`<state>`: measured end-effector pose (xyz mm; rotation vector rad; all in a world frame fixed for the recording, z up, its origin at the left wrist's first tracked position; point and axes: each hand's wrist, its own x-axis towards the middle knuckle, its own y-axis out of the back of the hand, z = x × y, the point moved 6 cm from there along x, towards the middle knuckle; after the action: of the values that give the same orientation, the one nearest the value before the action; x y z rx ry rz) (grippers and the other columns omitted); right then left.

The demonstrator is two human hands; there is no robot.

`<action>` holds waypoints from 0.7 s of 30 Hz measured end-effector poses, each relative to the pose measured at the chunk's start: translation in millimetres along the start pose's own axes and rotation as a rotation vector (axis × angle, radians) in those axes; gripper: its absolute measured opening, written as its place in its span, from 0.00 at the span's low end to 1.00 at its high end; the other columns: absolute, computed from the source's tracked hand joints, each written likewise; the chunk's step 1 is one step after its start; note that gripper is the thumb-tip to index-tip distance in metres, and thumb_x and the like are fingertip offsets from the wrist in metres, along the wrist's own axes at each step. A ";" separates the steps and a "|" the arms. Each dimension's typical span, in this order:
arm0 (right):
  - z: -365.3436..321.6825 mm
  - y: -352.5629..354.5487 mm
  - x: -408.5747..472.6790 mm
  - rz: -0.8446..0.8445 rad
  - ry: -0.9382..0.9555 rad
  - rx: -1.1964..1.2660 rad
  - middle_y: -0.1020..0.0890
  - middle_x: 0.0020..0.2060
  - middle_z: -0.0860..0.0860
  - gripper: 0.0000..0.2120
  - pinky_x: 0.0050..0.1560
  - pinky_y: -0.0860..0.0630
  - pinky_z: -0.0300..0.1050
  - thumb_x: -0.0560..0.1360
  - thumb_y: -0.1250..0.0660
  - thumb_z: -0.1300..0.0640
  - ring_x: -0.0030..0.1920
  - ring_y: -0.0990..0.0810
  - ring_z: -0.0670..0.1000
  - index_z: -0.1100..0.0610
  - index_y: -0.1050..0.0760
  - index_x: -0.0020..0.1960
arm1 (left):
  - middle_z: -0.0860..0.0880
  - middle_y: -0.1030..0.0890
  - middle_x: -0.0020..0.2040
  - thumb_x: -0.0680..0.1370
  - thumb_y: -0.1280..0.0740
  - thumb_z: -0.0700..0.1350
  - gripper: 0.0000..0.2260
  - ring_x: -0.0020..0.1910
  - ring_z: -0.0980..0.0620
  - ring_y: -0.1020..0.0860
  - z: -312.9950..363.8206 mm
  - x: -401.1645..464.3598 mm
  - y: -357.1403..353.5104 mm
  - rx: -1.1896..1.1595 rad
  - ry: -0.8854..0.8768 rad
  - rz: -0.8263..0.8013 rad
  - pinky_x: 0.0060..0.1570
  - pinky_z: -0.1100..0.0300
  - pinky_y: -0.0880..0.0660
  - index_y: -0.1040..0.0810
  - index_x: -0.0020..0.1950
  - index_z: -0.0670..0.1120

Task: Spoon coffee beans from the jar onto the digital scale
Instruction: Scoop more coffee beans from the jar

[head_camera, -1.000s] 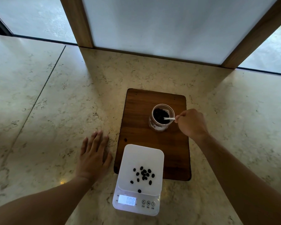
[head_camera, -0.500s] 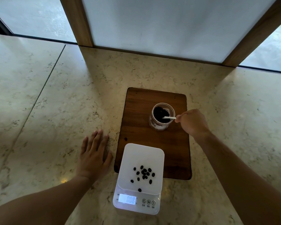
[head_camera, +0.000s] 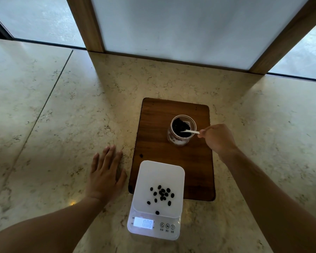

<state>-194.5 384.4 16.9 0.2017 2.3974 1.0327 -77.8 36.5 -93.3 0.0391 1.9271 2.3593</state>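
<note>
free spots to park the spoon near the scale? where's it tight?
Bare board between jar and scale. Open counter right of the board, beyond the right hand. Tight: the strip between left hand and scale; beans cover the platform's middle.

Soft daylight comes through the frosted panel (head_camera: 188,28) at the far edge of the worktop (head_camera: 44,125), leaving the scene fairly dim and warm. A broad shadow falls from the panel's foot toward the near edge. The scale's display (head_camera: 143,223) glows bright. Wide-angle distortion bends the wooden frame posts (head_camera: 86,24) outward. Focus is sharp throughout.
</note>
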 end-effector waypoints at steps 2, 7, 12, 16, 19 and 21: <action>-0.6 -0.3 0.1 -0.002 0.004 0.024 0.19 0.32 0.47 0.09 0.29 0.34 0.41 0.75 0.30 0.54 0.32 0.24 0.45 0.49 0.18 0.36 | 0.44 0.44 0.81 0.79 0.49 0.59 0.30 0.80 0.47 0.52 -0.1 0.3 -0.6 -0.003 -0.001 0.002 0.76 0.40 0.48 0.44 0.79 0.48; 1.5 0.2 -0.2 0.009 -0.011 0.070 0.19 0.31 0.46 0.11 0.30 0.34 0.41 0.76 0.31 0.55 0.33 0.24 0.45 0.49 0.17 0.36 | 0.44 0.43 0.80 0.80 0.49 0.59 0.30 0.80 0.47 0.51 0.2 0.1 0.0 -0.001 0.000 0.001 0.76 0.40 0.48 0.43 0.79 0.48; 3.3 0.8 -0.1 0.027 -0.014 0.095 0.20 0.31 0.44 0.11 0.30 0.34 0.41 0.76 0.31 0.56 0.34 0.24 0.44 0.49 0.17 0.35 | 0.44 0.43 0.80 0.79 0.48 0.58 0.30 0.80 0.47 0.51 1.5 -0.2 2.6 -0.014 0.001 -0.003 0.76 0.40 0.48 0.42 0.79 0.47; 3.2 0.3 -0.1 0.018 -0.002 0.092 0.20 0.31 0.44 0.08 0.30 0.35 0.41 0.76 0.31 0.56 0.34 0.25 0.44 0.52 0.15 0.40 | 0.44 0.44 0.81 0.79 0.48 0.59 0.30 0.80 0.47 0.52 2.8 -0.3 4.4 -0.025 0.005 -0.010 0.77 0.41 0.49 0.42 0.79 0.47; 4.8 0.4 -0.2 0.011 -0.014 0.118 0.20 0.31 0.45 0.09 0.31 0.34 0.41 0.76 0.31 0.57 0.33 0.25 0.45 0.53 0.15 0.40 | 0.44 0.43 0.80 0.79 0.49 0.59 0.30 0.80 0.46 0.51 3.8 -0.2 6.4 -0.036 0.007 -0.012 0.77 0.41 0.49 0.41 0.79 0.47; 5.2 0.5 -0.1 0.004 -0.024 0.123 0.21 0.31 0.46 0.09 0.32 0.33 0.42 0.76 0.32 0.57 0.33 0.26 0.46 0.54 0.15 0.41 | 0.44 0.43 0.80 0.79 0.49 0.59 0.30 0.80 0.46 0.51 4.5 -0.5 7.3 -0.037 0.006 -0.012 0.77 0.41 0.49 0.41 0.79 0.47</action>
<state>-191.7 388.0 14.3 0.2608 2.4416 0.8810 -77.4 39.4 -85.2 0.0185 1.8799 2.3900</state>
